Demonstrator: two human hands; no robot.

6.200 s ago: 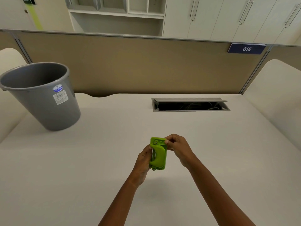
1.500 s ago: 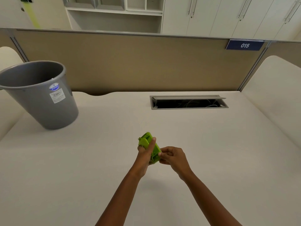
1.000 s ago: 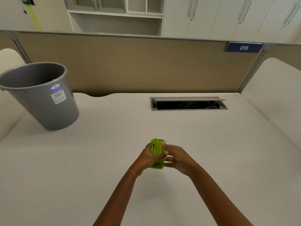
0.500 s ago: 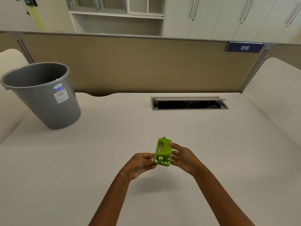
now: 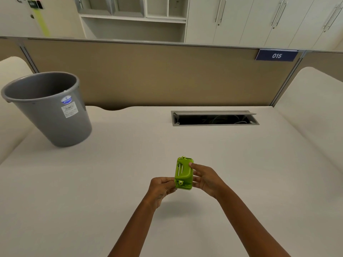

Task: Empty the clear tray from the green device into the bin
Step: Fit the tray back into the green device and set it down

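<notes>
The green device [image 5: 183, 173] was held just above the surface [image 5: 130, 173], near the person and well apart from the bin [image 5: 47, 108], its underside turned toward the camera. The clear tray could not be made out as a separate piece; it appeared still seated in the device, so removal seemed not yet done.

The right hand [image 5: 205, 178] cupped the device's right edge, its fingers [image 5: 193, 165] closed against the body. The left hand [image 5: 161, 190] pinched the lower left corner, thumb and fingers together on it, probably working at the tray's catch.

The bin stood at the far left of the surface, open and leaning; nothing could be seen inside. Left to do, by my reading: free the tray, carry it over the bin and tip it out.
</notes>
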